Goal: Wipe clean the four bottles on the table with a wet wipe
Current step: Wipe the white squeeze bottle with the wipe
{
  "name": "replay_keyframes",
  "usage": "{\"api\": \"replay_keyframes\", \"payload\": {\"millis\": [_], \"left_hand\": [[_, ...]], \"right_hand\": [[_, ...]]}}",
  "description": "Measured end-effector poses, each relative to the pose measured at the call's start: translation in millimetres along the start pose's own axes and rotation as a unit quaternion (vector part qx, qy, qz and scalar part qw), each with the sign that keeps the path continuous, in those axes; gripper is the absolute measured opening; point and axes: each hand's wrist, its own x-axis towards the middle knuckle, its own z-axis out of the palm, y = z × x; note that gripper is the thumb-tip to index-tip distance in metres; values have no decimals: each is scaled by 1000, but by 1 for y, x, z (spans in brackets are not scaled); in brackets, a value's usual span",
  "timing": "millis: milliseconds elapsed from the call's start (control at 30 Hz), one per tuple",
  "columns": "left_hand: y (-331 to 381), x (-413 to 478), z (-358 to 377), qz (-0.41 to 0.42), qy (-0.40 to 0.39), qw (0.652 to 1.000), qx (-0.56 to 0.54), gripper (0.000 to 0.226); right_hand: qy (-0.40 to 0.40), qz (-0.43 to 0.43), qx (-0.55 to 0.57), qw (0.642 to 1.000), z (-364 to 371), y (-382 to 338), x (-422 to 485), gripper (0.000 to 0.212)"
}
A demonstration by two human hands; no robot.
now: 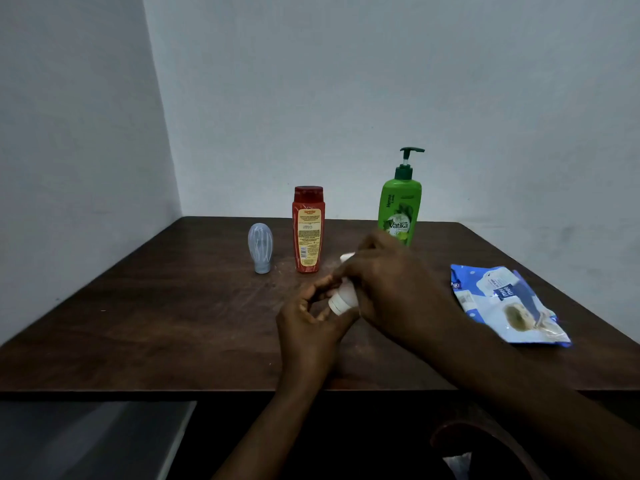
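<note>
The white bottle (343,300) is being held above the worktop (173,323), long axis slanting away, with the right hand (391,282) gripping its far part and the left hand (308,318) its near end.

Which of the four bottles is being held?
The white bottle, held by left hand and right hand; grey bottle, red bottle and green bottle stand on the table.

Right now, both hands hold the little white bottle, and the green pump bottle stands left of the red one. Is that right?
Not quite. In the head view the green pump bottle stands right of the red bottle, not left. The left hand and right hand do both hold the little white bottle.
</note>
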Motion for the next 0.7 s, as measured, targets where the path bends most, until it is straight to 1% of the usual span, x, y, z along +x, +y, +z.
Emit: {"api": "replay_keyframes", "payload": {"millis": [67,133,200,267,333,400,467,533,600,633,700], "left_hand": [[3,1,0,8,7,1000,-8,46],[5,1,-1,13,11,999,-33,49],[6,1,-1,15,9,999,-45,52],[5,1,-1,21,5,999,-42,52],[3,1,-1,27,8,999,-34,54],[2,1,0,36,11,999,-27,57],[1,0,0,44,12,999,-17,56],[-1,0,0,48,12,999,-15,54],[-2,0,-1,47,17,999,-18,53],[-1,0,-1,46,20,999,-19,53],[1,0,0,49,21,998,-16,53]], "right_hand": [[-6,-24,-2,1000,8,-7,-8,21],[-16,-43,5,999,17,-10,-14,19],[-24,-53,17,998,23,-10,-20,23],[-14,-52,28,998,24,-8,-25,27],[19,-21,42,999,20,-3,-25,30],[69,28,54,996,13,4,-19,35],[123,80,73,986,4,12,-12,32],[147,149,134,968,-8,22,-9,27],[113,212,252,938,-15,31,-10,25],[95,232,323,913,-16,34,-12,24],[106,255,438,855,-12,33,-20,20]]}}
